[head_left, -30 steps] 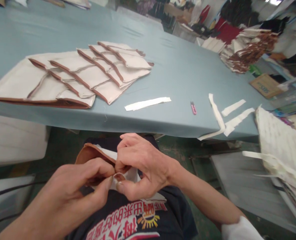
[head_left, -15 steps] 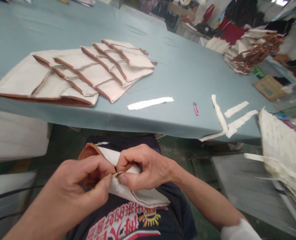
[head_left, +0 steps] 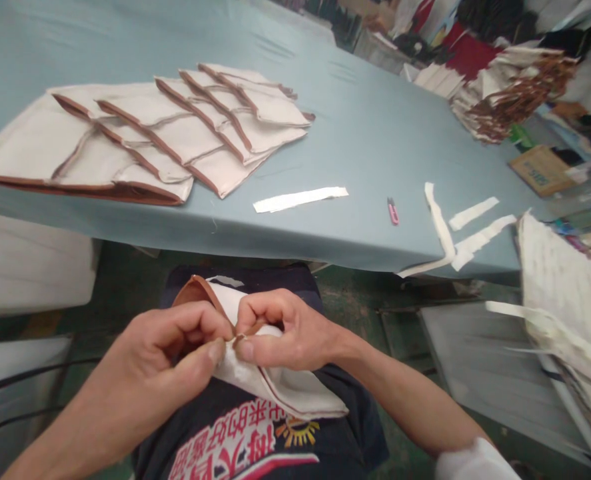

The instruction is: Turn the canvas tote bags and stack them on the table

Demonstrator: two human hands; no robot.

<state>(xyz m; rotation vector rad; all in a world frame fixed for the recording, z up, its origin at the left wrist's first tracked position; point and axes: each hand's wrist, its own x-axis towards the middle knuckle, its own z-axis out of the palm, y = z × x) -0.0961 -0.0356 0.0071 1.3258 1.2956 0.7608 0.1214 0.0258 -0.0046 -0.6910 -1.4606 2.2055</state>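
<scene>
A white fabric piece with brown edging (head_left: 300,390) lies across my lap, over a dark printed apron (head_left: 255,437). My left hand (head_left: 175,353) pinches its seam between thumb and forefinger. Close beside it, my right hand (head_left: 280,333) pinches the same seam, the two sets of fingertips almost touching. Both hands are closed, and the spot between the fingertips is mostly covered. Part of the brown inner side (head_left: 195,291) shows above my left hand.
Several similar white pieces with brown edges (head_left: 160,140) overlap on the blue-green table (head_left: 355,133). Pink thread snips (head_left: 393,212) and white strips (head_left: 300,199) lie near its front edge. More fabric is stacked at the far right (head_left: 515,93), beside a cardboard box (head_left: 540,171).
My view has shifted slightly. Both hands keep their pinch on the seam at nearly the same place, and the fabric's lower corner has moved a little to the right.
</scene>
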